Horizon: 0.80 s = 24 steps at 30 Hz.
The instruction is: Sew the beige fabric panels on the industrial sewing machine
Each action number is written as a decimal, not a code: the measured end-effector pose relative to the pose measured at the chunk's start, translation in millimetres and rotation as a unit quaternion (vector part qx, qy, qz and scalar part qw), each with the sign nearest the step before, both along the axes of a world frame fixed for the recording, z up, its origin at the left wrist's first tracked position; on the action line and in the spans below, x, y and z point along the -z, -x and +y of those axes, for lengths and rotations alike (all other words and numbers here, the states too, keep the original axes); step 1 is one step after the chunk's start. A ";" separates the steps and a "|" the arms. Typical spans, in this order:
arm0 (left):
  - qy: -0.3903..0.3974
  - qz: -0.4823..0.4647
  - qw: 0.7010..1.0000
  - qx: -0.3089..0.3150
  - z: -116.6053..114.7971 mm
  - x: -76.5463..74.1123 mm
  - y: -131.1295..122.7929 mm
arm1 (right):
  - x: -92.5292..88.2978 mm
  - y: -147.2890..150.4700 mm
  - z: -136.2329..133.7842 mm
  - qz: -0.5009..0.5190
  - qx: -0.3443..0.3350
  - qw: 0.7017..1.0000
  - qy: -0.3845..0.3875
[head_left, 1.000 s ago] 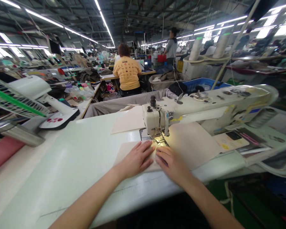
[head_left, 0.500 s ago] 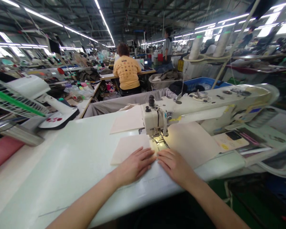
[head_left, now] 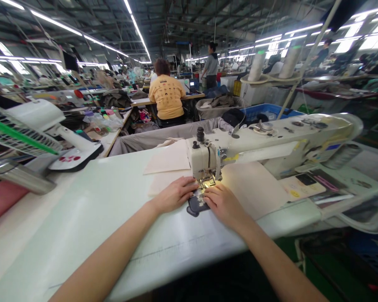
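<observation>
My left hand (head_left: 177, 193) lies flat on a cream fabric piece (head_left: 159, 183) left of the needle, fingers stretched towards the presser foot (head_left: 207, 183). My right hand (head_left: 222, 204) rests just right of the foot, its fingers extended and pointing left, close to the edge of a larger cream fabric panel (head_left: 250, 184). Between my hands the dark metal bed plate (head_left: 197, 205) of the sewing machine (head_left: 204, 155) shows in front of the foot. Another cream piece (head_left: 168, 158) lies behind my left hand. My thumbs are mostly hidden.
A white fan (head_left: 72, 138) and a steel flask (head_left: 22, 176) stand on the left. Thread cones (head_left: 256, 67) rise behind the machine. A phone-sized dark object (head_left: 305, 179) lies on the right. Ahead, a person in a yellow top (head_left: 166, 96) sits; another person (head_left: 211, 65) stands.
Both hands have moved forward, closer to the presser foot, and slightly apart. The fabric under the left hand has moved forward, uncovering the dark bed plate. The standing person has shifted left.
</observation>
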<state>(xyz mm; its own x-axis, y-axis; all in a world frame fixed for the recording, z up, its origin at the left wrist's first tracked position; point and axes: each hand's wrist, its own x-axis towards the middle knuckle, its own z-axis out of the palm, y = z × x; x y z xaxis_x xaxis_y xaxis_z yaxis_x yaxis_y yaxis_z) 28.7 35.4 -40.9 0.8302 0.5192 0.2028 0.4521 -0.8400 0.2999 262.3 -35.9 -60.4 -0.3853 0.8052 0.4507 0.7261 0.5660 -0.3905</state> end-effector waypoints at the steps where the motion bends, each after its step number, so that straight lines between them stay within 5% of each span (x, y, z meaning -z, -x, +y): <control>1: 0.000 0.002 1.000 0.001 1.9 -0.6 -0.1 | 0.0 -0.7 -3.2 0.008 -0.002 1.000 -0.001; 12: -0.003 -0.003 1.000 -0.019 -2.1 0.7 -2.0 | 9.8 3.4 -24.9 0.067 -0.001 0.998 0.001; 18: -0.010 0.054 0.986 -0.160 -3.6 9.0 -0.3 | 13.3 1.2 -33.0 0.074 0.008 0.997 -0.013; 24: 0.015 0.074 0.982 -0.172 -16.4 -4.6 10.9 | 16.0 -1.7 -43.7 0.094 0.011 0.995 -0.034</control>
